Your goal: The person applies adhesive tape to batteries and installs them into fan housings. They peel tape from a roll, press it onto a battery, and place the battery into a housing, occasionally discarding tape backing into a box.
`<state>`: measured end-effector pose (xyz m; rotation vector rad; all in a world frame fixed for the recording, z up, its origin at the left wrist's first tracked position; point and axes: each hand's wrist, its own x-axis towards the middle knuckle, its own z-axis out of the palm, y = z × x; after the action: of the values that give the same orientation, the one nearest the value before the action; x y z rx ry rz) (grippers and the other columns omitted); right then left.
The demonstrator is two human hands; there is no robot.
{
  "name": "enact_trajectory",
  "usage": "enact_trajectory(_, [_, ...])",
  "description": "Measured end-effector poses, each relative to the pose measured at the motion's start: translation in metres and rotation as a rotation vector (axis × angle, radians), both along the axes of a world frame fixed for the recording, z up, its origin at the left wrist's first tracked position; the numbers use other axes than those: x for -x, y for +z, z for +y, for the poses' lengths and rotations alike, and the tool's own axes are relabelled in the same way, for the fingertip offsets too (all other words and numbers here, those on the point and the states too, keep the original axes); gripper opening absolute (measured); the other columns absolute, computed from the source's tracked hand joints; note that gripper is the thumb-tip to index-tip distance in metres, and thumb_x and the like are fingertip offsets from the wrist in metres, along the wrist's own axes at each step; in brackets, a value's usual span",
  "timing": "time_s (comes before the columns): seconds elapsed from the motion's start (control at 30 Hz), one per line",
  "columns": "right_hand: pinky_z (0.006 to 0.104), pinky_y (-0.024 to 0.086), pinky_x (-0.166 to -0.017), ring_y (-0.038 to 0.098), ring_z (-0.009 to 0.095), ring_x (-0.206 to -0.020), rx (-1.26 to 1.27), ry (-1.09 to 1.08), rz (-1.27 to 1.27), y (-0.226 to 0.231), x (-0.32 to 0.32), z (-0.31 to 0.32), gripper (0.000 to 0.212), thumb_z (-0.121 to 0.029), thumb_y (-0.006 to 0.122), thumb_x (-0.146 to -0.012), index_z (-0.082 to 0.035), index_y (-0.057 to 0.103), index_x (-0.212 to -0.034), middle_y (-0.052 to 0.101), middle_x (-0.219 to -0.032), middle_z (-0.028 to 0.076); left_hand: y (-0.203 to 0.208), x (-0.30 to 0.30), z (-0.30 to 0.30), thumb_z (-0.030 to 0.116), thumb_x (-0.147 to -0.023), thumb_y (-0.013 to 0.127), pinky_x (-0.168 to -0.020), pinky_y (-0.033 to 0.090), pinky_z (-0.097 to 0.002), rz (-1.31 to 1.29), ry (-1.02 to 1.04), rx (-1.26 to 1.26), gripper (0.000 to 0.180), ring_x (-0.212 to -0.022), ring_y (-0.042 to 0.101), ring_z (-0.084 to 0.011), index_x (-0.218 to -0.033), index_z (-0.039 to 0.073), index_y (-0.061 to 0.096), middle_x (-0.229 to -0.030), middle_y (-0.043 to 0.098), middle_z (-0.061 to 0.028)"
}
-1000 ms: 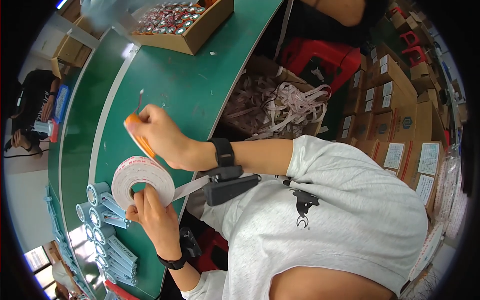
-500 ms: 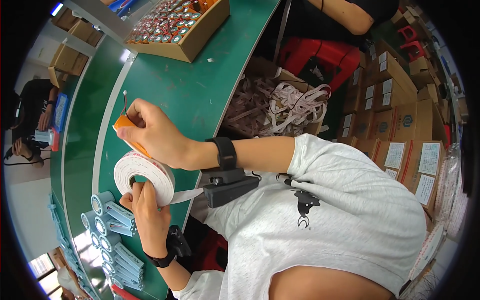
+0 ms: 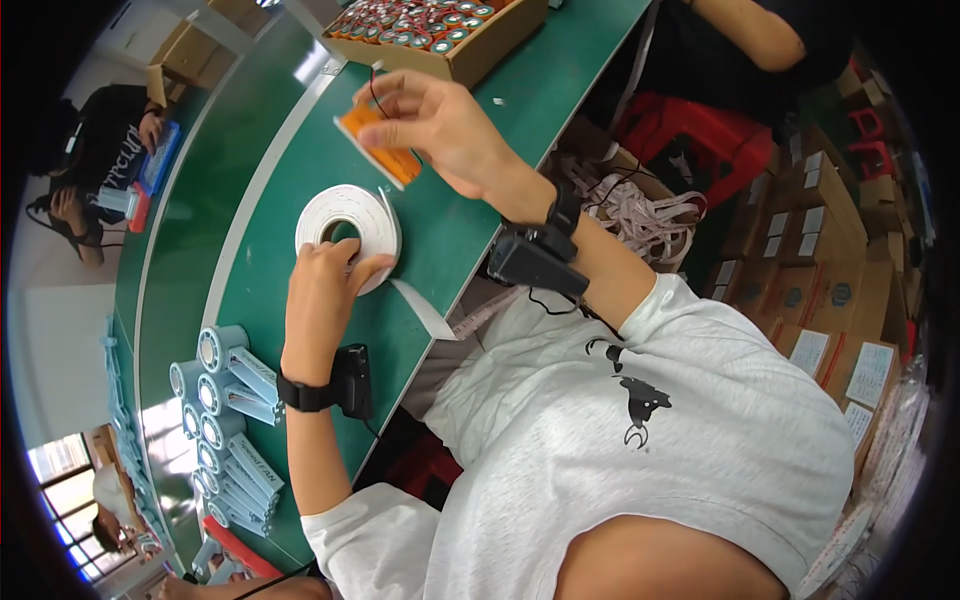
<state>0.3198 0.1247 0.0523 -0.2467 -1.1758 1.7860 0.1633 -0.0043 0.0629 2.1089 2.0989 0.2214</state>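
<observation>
My right hand (image 3: 430,125) pinches an orange-wrapped battery pack (image 3: 385,150) with thin wires and a small white connector. A white strip runs along the pack's lower side. Below it, my left hand (image 3: 325,295) grips a wide roll of white tape (image 3: 318,215), fingers in its centre hole and thumb against its rim. The roll rests on the green table, apart from the pack. From it a loose white tape strip (image 3: 425,310) trails over the table edge towards my lap.
Light blue handheld fans (image 3: 235,400) stand grouped at the lower left. A cardboard tray of battery packs (image 3: 470,60) sits at the top. Beside the table are a box of discarded tape liner (image 3: 650,220), a red stool (image 3: 700,150) and stacked cartons (image 3: 800,270). Co-workers sit nearby.
My right hand has lifted the battery pack away from the tape roll, up and to the right in the picture. The left hand still holds the roll, its thumb now on the rim.
</observation>
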Motion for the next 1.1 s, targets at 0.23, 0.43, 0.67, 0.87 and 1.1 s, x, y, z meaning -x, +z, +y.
enact_trajectory(0.23, [0.0258,0.047,-0.075,0.056,0.012,-0.080,-0.203,0.051,-0.198,-0.012,-0.009,-0.016,0.033,0.003,0.073,-0.067,0.000,0.057,-0.096,0.058,-0.086,0.004,0.025,0.036,-0.010,0.011,-0.068,0.072,-0.061,0.050,-0.0347,-0.190,-0.009,-0.480,0.031,-0.074,0.063,-0.0274,-0.097,0.007,0.062,-0.107,0.060,-0.0152])
enact_trajectory(0.43, [0.0257,0.050,-0.072,0.054,0.012,-0.082,-0.269,0.406,-0.247,0.020,-0.025,-0.040,0.030,0.005,0.073,-0.064,0.002,0.057,-0.089,0.055,-0.089,0.004,0.048,0.164,-0.079,0.019,-0.067,0.074,-0.078,0.045,-0.0352,0.292,0.479,0.141,0.051,-0.094,0.055,-0.0230,-0.111,0.003,0.056,-0.116,0.053,-0.0209])
enact_trajectory(0.67, [0.0249,0.051,-0.069,0.056,0.012,-0.079,-0.362,0.382,-0.259,0.032,-0.009,-0.059,0.030,0.006,0.069,-0.062,0.000,0.058,-0.089,0.056,-0.090,0.004,0.024,0.074,-0.064,0.023,-0.070,0.072,-0.090,0.037,-0.0364,-0.278,0.668,0.060,0.042,-0.109,0.044,-0.0289,-0.101,-0.003,0.059,-0.124,0.045,-0.0205])
enact_trajectory(0.87, [0.0236,0.051,-0.068,0.056,0.011,-0.074,-0.560,0.358,-0.331,0.041,0.017,-0.067,0.024,0.006,0.066,-0.062,-0.001,0.056,-0.082,0.056,-0.085,0.003,0.032,0.072,-0.098,0.012,-0.070,0.068,-0.098,0.032,-0.0399,0.012,0.038,-0.216,0.029,-0.119,0.039,-0.0320,-0.096,0.001,0.061,-0.126,0.046,-0.0139])
enact_trajectory(1.1, [0.0266,0.046,-0.057,0.054,0.012,-0.068,-0.791,0.253,-0.301,0.040,0.064,-0.071,0.023,0.004,0.067,-0.061,0.000,0.050,-0.076,0.051,-0.076,0.005,0.004,0.070,-0.095,0.006,-0.072,0.064,-0.098,0.031,-0.0422,0.211,-0.029,-0.242,0.027,-0.118,0.038,-0.0327,-0.097,0.001,0.056,-0.121,0.048,-0.0113])
